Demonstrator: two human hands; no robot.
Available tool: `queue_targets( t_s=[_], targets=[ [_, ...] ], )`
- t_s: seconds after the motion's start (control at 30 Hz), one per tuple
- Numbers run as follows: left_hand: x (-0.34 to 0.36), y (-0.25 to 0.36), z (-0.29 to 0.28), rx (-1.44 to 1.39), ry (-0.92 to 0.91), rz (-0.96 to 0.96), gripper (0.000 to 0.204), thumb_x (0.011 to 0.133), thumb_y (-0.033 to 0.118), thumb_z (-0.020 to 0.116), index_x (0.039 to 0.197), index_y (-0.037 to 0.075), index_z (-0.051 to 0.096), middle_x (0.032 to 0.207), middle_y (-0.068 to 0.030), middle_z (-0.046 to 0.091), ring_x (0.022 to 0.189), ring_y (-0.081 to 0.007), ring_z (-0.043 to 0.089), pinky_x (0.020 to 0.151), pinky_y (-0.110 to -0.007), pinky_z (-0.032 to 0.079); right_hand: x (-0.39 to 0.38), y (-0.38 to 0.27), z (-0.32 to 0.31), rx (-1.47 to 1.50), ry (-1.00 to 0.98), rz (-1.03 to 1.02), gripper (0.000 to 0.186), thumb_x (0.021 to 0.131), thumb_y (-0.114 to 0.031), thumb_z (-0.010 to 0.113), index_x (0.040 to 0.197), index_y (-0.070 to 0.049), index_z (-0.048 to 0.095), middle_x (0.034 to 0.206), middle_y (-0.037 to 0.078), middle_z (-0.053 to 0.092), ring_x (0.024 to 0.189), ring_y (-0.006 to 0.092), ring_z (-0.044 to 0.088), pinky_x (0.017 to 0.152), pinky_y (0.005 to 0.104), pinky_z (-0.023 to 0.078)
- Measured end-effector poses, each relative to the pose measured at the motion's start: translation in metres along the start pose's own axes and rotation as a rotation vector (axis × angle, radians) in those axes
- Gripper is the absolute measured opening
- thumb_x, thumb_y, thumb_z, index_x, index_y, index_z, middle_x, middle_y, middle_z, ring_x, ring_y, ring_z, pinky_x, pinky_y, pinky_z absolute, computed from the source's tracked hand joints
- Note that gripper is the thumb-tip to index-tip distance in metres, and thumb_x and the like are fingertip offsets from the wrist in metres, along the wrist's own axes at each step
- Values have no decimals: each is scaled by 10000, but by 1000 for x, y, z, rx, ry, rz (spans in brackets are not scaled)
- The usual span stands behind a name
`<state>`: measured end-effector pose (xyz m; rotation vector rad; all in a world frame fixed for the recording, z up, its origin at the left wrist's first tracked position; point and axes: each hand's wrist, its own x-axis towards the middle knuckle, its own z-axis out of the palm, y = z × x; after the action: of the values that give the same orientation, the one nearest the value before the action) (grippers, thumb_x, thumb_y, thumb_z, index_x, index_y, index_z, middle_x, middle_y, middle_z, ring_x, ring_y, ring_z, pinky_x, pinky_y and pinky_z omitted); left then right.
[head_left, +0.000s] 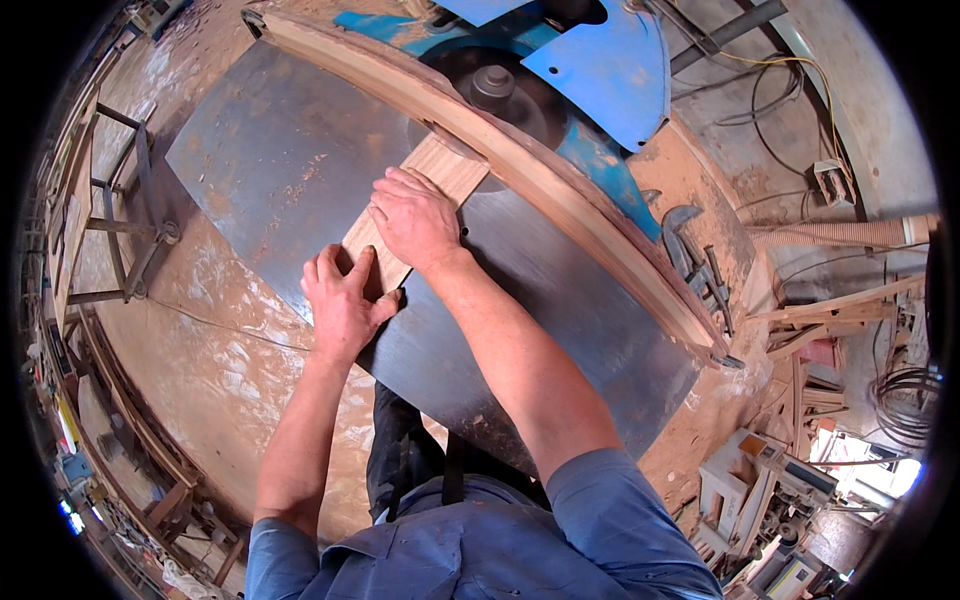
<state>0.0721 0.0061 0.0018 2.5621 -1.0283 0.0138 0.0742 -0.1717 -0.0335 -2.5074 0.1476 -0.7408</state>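
Frame stand: a grey metal frame of crossed legs and bars (122,225), well apart from the work, at the far left.
Floor: brown ground strewn with pale dust (210,340), between the stand and the machine.
Machine table: a smooth dark grey metal plate (540,270) with a scatter of wood crumbs, spanning the middle.
Left hand: a bare hand (340,305) at the near end of a flat, light-brown wooden board (452,170); fingers bent and partly spread, the thumb well parted from them at the board's near corner. How firmly it grips, I cannot tell.
Board: flat on the table, running slantwise from the left hand up to the fence.
Right hand: a bare hand (418,222) laid across the board's middle, fingers nearly together, slightly bent and resting on top, not wrapped around it.
Hub: a round, dark metal spindle top (492,85) just behind the fence.
Fence: a long, pale wooden rail (585,213) crossing the table, the board's far end at its face.
Guard: a bright blue sheet-metal plate (610,75) beyond the fence.
Clamp: a grey, curved metal clamp (680,235) beside the fence's outer side.
Hose: a ribbed, tan tube (840,235) at the far right.
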Motion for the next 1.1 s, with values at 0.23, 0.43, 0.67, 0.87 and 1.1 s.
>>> queue_targets(
  t_s=[0.23, 0.43, 0.67, 0.87, 1.1],
  targets=[
    [3, -6, -1, 8, -11, -12, 668, 630, 367, 830, 1226, 105, 682, 1290, -257, 496, 1196, -400, 440, 1033, -508, 365, 4, 1, 8, 16, 32, -18, 138, 861, -181, 653, 888, -62, 718, 1070, 74, 701, 1182, 257, 594, 1076, 377, 413],
    [7, -8, -3, 11, -23, -24, 670, 635, 369, 826, 1234, 108, 680, 1296, -252, 495, 1199, -396, 439, 1039, -509, 357, 9, 0, 11, 18, 48, -29, 125, 848, -171, 661, 873, -62, 718, 1055, 72, 704, 1168, 255, 602, 1073, 376, 416],
    [9, -14, -4, 25, -18, -14, 674, 639, 385, 821, 1237, 111, 677, 1293, -249, 497, 1190, -394, 442, 1034, -508, 362, 13, -2, 14, 21, 28, -13, 166, 857, -180, 657, 917, -45, 731, 1075, 79, 708, 1179, 252, 596, 1078, 374, 412],
    [13, -16, -6, 20, -9, -3, 666, 641, 390, 820, 1227, 108, 679, 1276, -245, 506, 1175, -399, 449, 1027, -510, 370, 16, -3, 15, 16, 24, -8, 175, 861, -188, 658, 923, -43, 732, 1078, 79, 710, 1175, 254, 600, 1076, 373, 416],
    [16, -18, -9, 7, -18, -5, 663, 638, 379, 825, 1227, 111, 679, 1278, -248, 508, 1178, -403, 448, 1031, -513, 368, 19, -2, 19, 9, 31, -10, 166, 857, -186, 663, 918, -47, 729, 1084, 78, 706, 1187, 255, 597, 1074, 372, 418]
  ],
)
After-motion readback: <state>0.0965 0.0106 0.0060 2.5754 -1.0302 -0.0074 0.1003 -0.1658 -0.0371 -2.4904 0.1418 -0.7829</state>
